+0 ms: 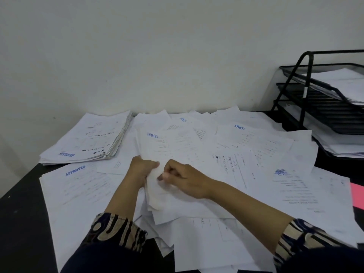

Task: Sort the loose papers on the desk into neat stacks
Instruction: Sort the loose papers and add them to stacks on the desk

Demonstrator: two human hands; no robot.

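Observation:
Loose white papers lie spread over the black desk, some stamped LUNAS or APPROVED in blue. In the middle I hold up a bundle of sheets by its near edge. My left hand grips the bundle's left side. My right hand pinches the sheets' lower edge with curled fingers, just right of the left hand. A thick, fairly even stack with an APPROVED stamp sits at the back left.
A black wire three-tier letter tray holding papers stands at the back right. A pink sheet pokes out at the right edge. A single APPROVED sheet lies at the front left. A pale wall runs behind the desk.

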